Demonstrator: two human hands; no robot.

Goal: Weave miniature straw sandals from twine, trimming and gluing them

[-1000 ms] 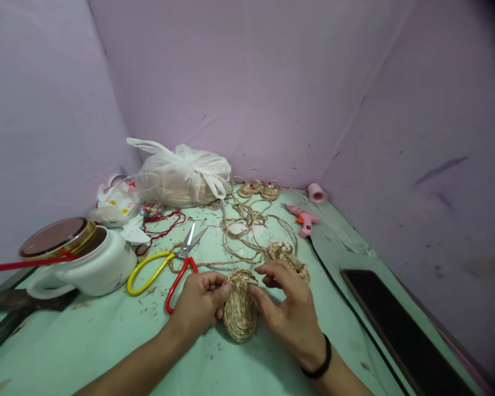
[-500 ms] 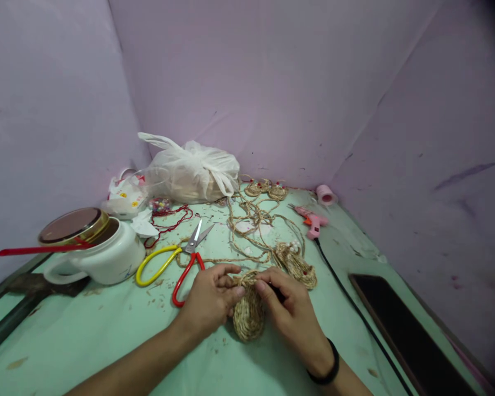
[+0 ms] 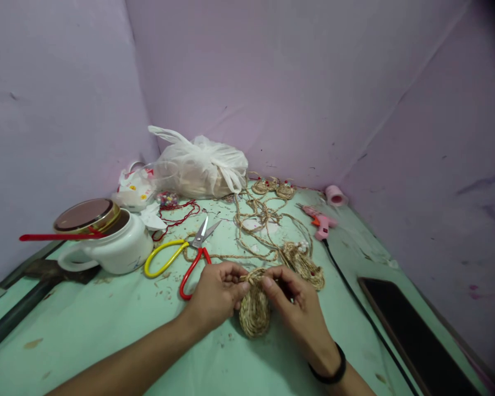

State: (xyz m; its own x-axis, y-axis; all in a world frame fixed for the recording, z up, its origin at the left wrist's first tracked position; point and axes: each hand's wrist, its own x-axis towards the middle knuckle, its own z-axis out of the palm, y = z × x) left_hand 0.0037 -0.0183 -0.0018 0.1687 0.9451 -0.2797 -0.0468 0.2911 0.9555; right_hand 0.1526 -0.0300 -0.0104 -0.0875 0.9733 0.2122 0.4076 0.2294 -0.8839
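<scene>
Between my hands, low in the middle of the head view, is a small oval slipper shape (image 3: 254, 314) coiled from braided straw cord. My left hand (image 3: 220, 290) pinches its upper left edge between thumb and fingers. On the upper right edge, my right hand (image 3: 293, 297) closes thumb and forefinger; a black band circles that wrist. A similar woven straw piece (image 3: 303, 267) with white beads lies just beyond my right hand. Scissors (image 3: 198, 242) with one yellow and one red handle rest partly open beyond my left hand. Loose braided cord (image 3: 247, 257) trails across the table behind.
At left stand a white mug (image 3: 126, 247) with a round lid (image 3: 84, 215) and a red stick on it, beside a hammer (image 3: 41, 280). Behind are a white plastic bag (image 3: 202, 165) and red yarn (image 3: 181, 217). At right lie a pink glue gun (image 3: 322, 223) and a phone (image 3: 412, 335).
The whole scene has shifted slightly right and a little up as the view turned. Both hands keep their hold on the straw piece; my right fingers have moved slightly along its top edge.
</scene>
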